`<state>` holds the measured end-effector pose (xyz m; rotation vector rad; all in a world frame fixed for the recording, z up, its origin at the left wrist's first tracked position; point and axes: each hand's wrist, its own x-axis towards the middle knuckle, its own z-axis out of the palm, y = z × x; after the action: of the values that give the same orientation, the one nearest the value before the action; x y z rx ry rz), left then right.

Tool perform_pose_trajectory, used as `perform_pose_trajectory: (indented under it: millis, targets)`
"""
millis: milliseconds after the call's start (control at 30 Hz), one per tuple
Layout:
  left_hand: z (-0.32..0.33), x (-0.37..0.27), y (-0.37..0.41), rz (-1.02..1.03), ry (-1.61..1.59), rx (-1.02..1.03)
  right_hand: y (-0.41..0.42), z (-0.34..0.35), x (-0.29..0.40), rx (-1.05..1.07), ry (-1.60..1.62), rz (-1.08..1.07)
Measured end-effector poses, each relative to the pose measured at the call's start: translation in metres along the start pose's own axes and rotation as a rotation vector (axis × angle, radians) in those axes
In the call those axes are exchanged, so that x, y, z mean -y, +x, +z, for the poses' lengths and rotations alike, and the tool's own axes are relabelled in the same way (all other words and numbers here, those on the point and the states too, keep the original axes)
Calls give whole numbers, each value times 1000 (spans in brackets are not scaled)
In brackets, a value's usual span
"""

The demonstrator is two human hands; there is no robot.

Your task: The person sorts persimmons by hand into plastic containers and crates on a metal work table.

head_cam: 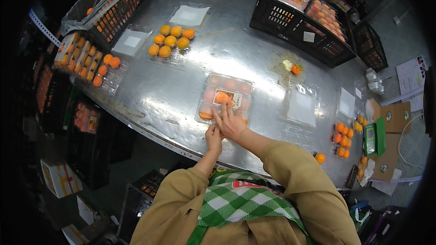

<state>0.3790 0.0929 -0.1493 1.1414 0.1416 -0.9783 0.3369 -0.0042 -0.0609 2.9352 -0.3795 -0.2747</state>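
Note:
A clear plastic clamshell box point(208, 85) filled with orange fruit, likely persimmons, lies lid down on the metal table before me. A picture label point(235, 99) with writing sits on its lid. My right hand point(232, 122) rests on the box's near part, fingers spread and fingertips reaching the label. Just below it, my left hand point(214, 139) is at the box's near edge with its fingers curled. The right hand hides part of those fingers, so whether they pinch the edge cannot be told.
Open clamshells with fruit point(170, 41) and with white liners point(301, 107) lie around the metal table point(238, 51). Black crates point(299, 30) stand at the back right and back left. A single persimmon point(297, 69) and a green scale point(374, 137) are to the right.

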Motion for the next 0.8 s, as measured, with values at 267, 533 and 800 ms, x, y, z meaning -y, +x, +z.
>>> perform_pose_trajectory:
  millis: [267, 533, 800]
  targets:
    - [17, -3, -4, 163, -20, -81, 9, 0, 25, 7, -5, 101]
    - [6, -17, -8, -84, 29, 65, 36, -59, -57, -58, 89, -65]
    - [-5, -27, -36, -231, 118, 60, 39, -106, -193, -809, -89, 498]
